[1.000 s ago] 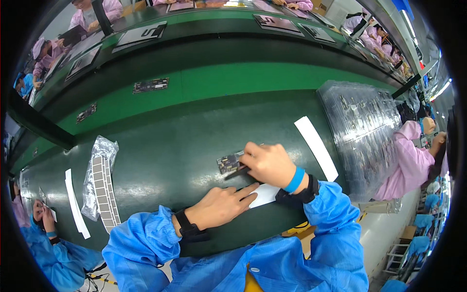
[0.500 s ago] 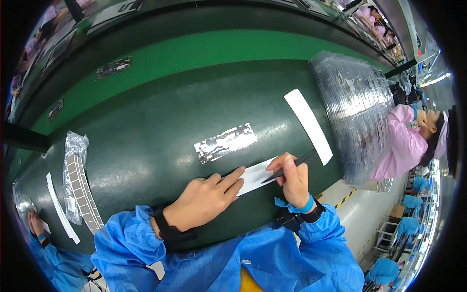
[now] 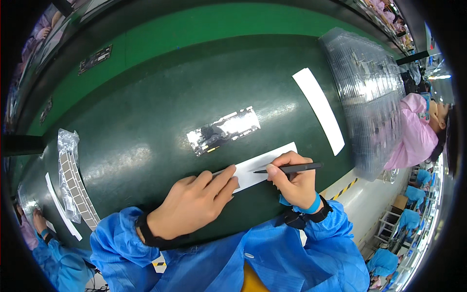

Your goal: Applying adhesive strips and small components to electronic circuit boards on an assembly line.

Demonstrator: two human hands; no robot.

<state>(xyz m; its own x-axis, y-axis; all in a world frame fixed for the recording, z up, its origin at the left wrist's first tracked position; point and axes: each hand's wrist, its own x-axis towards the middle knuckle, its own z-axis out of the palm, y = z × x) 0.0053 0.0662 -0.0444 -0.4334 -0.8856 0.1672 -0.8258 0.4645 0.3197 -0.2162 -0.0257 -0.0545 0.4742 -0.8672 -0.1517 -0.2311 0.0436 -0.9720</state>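
Observation:
A white paper strip [image 3: 279, 154] lies slantwise on the dark green table in front of me. My left hand [image 3: 194, 200] lies on the strip's left end, fingers stretched out and holding nothing. In a writing grip, my right hand [image 3: 295, 181] holds a slim black pen [image 3: 304, 168], its dark point at the strip's surface to the right of my left fingertips. Beyond the strip lies a black circuit board [image 3: 224, 130] with shiny patches.
Another white strip [image 3: 320, 111] lies at the right, beside a stack of clear plastic trays [image 3: 365, 92]. At the left are a sheet of grey labels [image 3: 78, 190], a clear plastic bag [image 3: 68, 141] and a narrow white strip [image 3: 63, 207]. A co-worker's hand [image 3: 40, 221] shows at the far left.
My right hand has shifted slightly right and down, and the pen has tilted flatter. My left hand has slid a little left. The whole view has shifted somewhat.

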